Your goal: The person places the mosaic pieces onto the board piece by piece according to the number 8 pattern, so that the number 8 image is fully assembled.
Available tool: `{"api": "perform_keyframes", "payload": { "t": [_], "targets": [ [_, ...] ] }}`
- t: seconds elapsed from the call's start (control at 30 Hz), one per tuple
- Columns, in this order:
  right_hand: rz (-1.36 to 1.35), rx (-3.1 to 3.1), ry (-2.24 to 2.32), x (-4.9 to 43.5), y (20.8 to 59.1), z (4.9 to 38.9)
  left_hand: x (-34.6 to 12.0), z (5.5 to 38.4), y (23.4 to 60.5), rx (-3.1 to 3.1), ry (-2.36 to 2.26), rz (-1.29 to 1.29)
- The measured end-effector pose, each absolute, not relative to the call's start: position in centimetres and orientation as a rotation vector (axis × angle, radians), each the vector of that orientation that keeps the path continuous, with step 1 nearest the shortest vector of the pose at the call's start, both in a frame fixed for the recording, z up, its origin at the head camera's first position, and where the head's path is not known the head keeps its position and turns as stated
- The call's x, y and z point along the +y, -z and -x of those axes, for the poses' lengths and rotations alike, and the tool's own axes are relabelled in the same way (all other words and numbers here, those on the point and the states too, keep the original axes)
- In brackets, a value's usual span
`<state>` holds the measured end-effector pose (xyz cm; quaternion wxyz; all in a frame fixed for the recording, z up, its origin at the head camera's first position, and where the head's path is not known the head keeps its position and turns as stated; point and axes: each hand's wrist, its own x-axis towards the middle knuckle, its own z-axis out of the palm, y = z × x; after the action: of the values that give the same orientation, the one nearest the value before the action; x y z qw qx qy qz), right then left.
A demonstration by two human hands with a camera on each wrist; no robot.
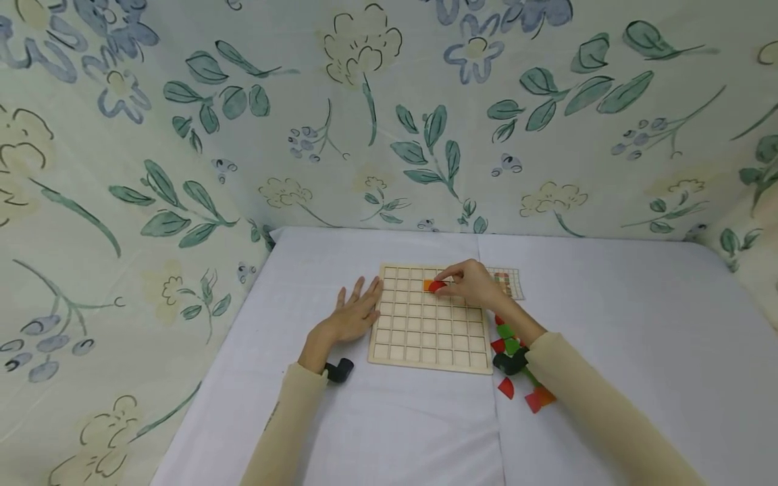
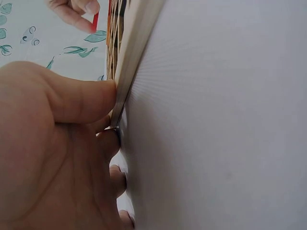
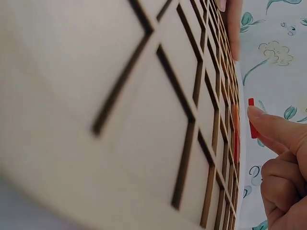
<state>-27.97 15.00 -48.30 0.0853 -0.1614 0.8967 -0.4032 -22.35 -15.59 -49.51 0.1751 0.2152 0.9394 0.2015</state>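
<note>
A wooden grid board (image 1: 422, 337) lies on the white cloth. My left hand (image 1: 351, 317) rests along its left side with fingers straight and spread; in the left wrist view the thumb (image 2: 86, 99) touches the board's edge. Above the upper part of the grid, my right hand (image 1: 477, 285) pinches a thin red piece (image 3: 252, 120) between thumb and fingertips. The right wrist view has that piece a little apart from the board face. An orange piece (image 1: 427, 285) sits in a cell beside it, and a flat red piece (image 3: 237, 148) shows in the grid there.
Right of the board, partly under my right forearm, lie loose flat pieces: green ones (image 1: 506, 331), a red quarter circle (image 1: 506, 388) and an orange one (image 1: 545, 396). A printed pattern card (image 1: 513, 283) lies behind the right hand. Flowered cloth (image 1: 389, 135) hangs behind the table.
</note>
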Motion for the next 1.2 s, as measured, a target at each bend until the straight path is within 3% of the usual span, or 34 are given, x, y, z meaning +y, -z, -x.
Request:
{"api": "perform_keyframes", "payload": {
  "t": [0.4,1.2],
  "targets": [
    [0.546,2.639,1.229,12.3,48.7,29.1,-15.6,22.5,49.5,2.67,-0.552,-0.618],
    [0.566,2.647,1.219,11.7,49.1,29.2,-15.6,22.4,49.7,2.659,-0.593,-0.603]
  ]
}}
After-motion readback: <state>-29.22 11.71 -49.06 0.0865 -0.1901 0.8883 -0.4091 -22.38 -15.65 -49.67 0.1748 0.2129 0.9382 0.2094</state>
